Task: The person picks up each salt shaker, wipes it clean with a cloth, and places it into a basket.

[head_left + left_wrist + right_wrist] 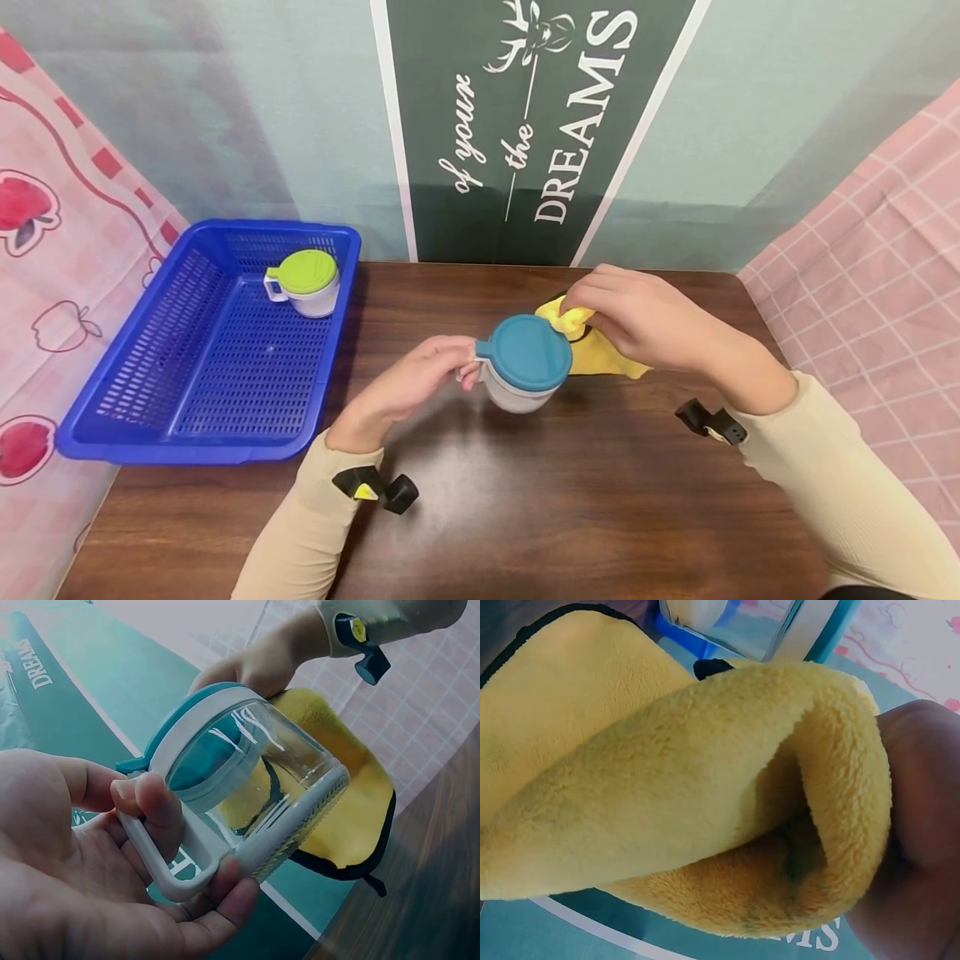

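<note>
My left hand (420, 372) grips the white handle (169, 862) of a clear jar with a teal lid (530, 352), holding it tilted above the table. In the left wrist view the jar's transparent wall (289, 754) and ridged pale base show. On the jar's far right side, my right hand (637, 312) pinches a bunched yellow cloth (603, 350) with dark edging against the lid's rim. Folds of that fuzzy cloth (652, 787) fill the right wrist view and hide most of the right fingers.
At the left stands a blue plastic basket (202, 454) with slotted walls. A similar jar with a green lid (307, 272) sits in its back right corner. The brown wooden table (525, 508) meets a printed cloth backdrop (300, 125) behind and pink checked cloth at the right.
</note>
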Motion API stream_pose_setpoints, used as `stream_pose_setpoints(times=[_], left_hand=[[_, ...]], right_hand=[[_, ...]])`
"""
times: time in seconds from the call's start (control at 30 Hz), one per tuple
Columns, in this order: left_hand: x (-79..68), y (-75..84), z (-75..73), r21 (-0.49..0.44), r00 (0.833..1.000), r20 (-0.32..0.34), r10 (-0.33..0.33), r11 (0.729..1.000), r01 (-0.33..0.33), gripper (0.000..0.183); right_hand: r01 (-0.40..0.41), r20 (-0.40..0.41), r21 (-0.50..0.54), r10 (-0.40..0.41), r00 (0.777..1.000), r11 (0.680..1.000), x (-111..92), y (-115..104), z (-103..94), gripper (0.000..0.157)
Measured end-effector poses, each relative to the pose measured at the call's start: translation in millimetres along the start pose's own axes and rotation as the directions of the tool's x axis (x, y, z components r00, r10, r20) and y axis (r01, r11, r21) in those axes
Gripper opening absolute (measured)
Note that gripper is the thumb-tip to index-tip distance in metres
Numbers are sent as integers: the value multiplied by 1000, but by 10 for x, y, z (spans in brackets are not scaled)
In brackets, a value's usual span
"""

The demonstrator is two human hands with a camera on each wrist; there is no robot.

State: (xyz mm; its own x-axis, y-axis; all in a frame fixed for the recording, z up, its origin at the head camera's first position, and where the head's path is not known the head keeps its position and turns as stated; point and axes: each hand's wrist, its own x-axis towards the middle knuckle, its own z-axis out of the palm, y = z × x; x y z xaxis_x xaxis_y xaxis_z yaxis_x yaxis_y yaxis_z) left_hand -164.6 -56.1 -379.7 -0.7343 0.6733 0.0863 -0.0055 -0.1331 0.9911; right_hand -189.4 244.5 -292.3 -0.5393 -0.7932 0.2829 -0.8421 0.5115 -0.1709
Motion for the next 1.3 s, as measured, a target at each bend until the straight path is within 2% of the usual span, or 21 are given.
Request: stream_pose_setpoints(times=[0.23, 0.57, 0.83, 1.3], left_hand=[[1, -9, -12, -12, 1000, -26, 13, 1000, -13, 31], [-51, -12, -85, -19, 999, -43, 32, 999, -33, 32], [-113, -35, -168, -23, 997, -69, 24, 999, -26, 32], [-116, -48, -170, -27, 996, -82, 21, 999, -23, 32]], right_hand=[[-1, -23, 15, 1, 1000, 1000, -37, -5, -20, 38], [-10, 7, 33, 10, 1000, 999, -113, -22, -48, 33], [12, -30, 31, -11, 999, 999, -182, -9, -52, 34], [-9, -49, 21, 10, 999, 1000, -300, 51, -83, 36]])
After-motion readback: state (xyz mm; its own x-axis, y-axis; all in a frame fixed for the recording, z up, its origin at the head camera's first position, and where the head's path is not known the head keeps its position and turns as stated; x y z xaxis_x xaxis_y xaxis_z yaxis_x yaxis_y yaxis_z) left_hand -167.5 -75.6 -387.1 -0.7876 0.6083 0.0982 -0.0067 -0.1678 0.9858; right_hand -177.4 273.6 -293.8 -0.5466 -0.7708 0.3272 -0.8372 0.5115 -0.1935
